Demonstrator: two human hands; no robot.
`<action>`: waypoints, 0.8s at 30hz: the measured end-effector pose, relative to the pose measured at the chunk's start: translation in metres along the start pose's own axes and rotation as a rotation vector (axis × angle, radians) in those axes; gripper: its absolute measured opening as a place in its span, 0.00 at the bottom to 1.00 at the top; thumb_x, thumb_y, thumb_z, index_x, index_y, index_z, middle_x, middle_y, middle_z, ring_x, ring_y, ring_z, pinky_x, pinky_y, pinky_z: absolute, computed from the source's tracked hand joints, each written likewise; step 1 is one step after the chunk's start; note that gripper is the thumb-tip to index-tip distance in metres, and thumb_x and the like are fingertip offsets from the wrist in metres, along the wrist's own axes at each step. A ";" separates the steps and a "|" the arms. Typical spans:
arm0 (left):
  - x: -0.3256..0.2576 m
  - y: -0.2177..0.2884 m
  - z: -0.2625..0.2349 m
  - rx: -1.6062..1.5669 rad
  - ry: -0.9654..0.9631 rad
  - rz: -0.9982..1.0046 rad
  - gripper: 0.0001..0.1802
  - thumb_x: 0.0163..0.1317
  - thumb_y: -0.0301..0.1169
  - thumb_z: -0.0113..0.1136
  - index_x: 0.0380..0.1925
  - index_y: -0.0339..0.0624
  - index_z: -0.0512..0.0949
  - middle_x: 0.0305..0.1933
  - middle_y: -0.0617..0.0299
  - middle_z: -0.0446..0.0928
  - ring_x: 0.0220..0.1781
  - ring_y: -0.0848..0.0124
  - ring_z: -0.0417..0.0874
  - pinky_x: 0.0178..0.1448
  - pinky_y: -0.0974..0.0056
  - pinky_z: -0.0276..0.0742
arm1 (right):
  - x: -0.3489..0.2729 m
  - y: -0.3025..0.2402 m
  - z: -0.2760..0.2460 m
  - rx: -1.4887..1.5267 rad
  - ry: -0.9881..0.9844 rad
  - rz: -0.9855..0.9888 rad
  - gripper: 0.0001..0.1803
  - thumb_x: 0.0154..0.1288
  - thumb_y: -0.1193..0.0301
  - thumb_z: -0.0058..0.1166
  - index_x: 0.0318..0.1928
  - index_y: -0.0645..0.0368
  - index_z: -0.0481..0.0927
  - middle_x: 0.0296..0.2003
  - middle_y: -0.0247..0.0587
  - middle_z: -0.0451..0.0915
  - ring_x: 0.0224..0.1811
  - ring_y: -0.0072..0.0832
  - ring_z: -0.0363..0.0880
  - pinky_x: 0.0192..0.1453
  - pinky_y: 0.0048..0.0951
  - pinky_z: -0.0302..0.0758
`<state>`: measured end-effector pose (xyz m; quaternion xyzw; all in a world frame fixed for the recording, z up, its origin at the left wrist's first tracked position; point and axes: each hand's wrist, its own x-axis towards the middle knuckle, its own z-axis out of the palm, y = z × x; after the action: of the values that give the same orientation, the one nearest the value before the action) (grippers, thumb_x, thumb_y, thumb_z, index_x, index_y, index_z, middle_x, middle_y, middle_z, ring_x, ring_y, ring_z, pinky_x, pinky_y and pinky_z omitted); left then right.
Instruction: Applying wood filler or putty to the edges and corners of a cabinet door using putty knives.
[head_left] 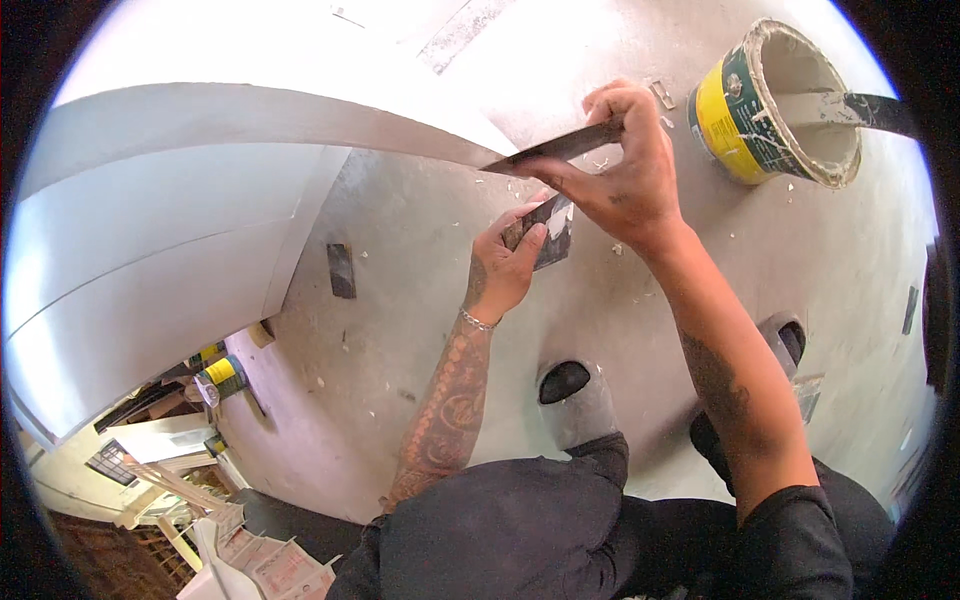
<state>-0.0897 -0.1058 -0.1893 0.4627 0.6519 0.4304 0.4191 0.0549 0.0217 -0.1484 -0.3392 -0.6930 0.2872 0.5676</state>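
My right hand is closed around a dark, flat putty scraper. Its far-left corner meets the end of a long grey panel edge. Just below, my left hand grips a dark rectangular filler plate with a patch of white filler on it. Part of that plate is hidden behind my left fingers. To the right of my right hand stands a green and yellow bucket with pale filler inside and smeared on its rim. A putty knife lies across the bucket's opening.
A large smooth grey panel fills the left side. On the floor lie a dark rectangular piece and scattered white crumbs. Another yellow and green bucket is at lower left, near cardboard boxes. My shoes are below my hands.
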 end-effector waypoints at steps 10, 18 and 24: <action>-0.005 -0.014 0.000 -0.062 -0.049 -0.011 0.23 0.70 0.36 0.61 0.59 0.33 0.77 0.59 0.54 0.81 0.56 0.73 0.80 0.60 0.68 0.75 | 0.000 0.018 -0.007 0.006 -0.084 0.079 0.36 0.47 0.66 0.81 0.47 0.59 0.66 0.40 0.38 0.75 0.40 0.20 0.82 0.39 0.22 0.83; 0.011 -0.003 -0.003 0.000 -0.068 -0.028 0.21 0.70 0.35 0.60 0.56 0.30 0.77 0.57 0.54 0.81 0.53 0.74 0.80 0.56 0.68 0.76 | 0.000 0.012 -0.013 -0.072 -0.059 -0.129 0.32 0.40 0.63 0.82 0.38 0.56 0.70 0.33 0.40 0.75 0.34 0.38 0.77 0.39 0.36 0.75; 0.021 -0.001 0.001 0.143 -0.034 0.023 0.16 0.67 0.37 0.62 0.46 0.33 0.81 0.27 0.69 0.76 0.30 0.79 0.71 0.36 0.68 0.71 | 0.009 0.001 -0.007 -0.217 -0.070 -0.341 0.29 0.42 0.63 0.79 0.38 0.52 0.70 0.32 0.36 0.74 0.37 0.38 0.75 0.43 0.36 0.72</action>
<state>-0.0940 -0.0862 -0.1937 0.5061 0.6685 0.3793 0.3911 0.0604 0.0295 -0.1425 -0.2660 -0.7864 0.1223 0.5439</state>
